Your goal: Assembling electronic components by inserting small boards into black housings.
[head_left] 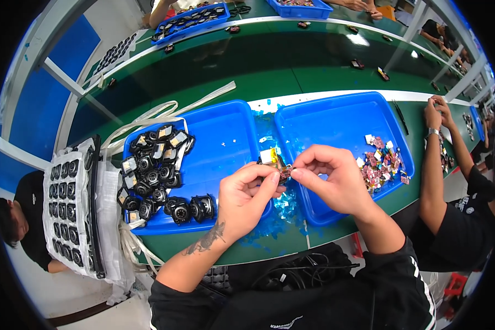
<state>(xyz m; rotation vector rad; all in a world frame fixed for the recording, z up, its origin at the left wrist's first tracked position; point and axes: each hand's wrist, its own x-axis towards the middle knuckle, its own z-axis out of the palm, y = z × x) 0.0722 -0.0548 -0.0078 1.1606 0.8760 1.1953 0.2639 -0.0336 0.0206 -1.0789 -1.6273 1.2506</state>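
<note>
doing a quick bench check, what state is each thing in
left hand: pinched shut on small part
right hand: fingertips pinching same part
small part: held up between both hands
left blue tray: black camera modules heaped on its left side
right blue tray: mostly bare, small pieces piled at right

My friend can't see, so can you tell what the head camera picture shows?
Two hands, the left hand and right hand, pinch a small electronic part between their fingers over two blue trays on a green table. The left tray holds black camera modules; the right tray holds small shiny pieces.
</note>
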